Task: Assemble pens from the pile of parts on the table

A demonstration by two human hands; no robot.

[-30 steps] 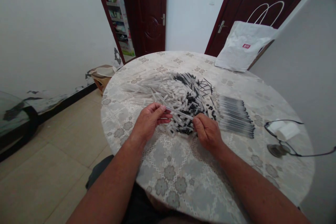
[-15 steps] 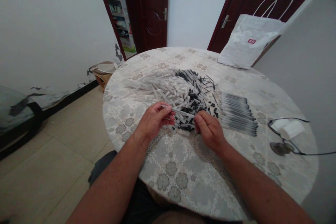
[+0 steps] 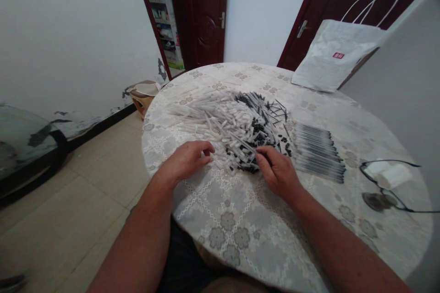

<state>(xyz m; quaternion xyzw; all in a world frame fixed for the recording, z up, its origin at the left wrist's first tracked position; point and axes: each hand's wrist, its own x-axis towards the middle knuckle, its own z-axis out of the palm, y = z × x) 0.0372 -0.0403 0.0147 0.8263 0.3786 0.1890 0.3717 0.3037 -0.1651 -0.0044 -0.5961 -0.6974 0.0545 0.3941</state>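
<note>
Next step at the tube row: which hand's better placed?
Probably right: the right hand sits nearer the tube row and appears to pinch a slim tube; the left hand is farther off, apparently empty.

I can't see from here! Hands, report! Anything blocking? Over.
Left hand open at the pile. Right hand pinching a tube. Glasses off right, not blocking.
</note>
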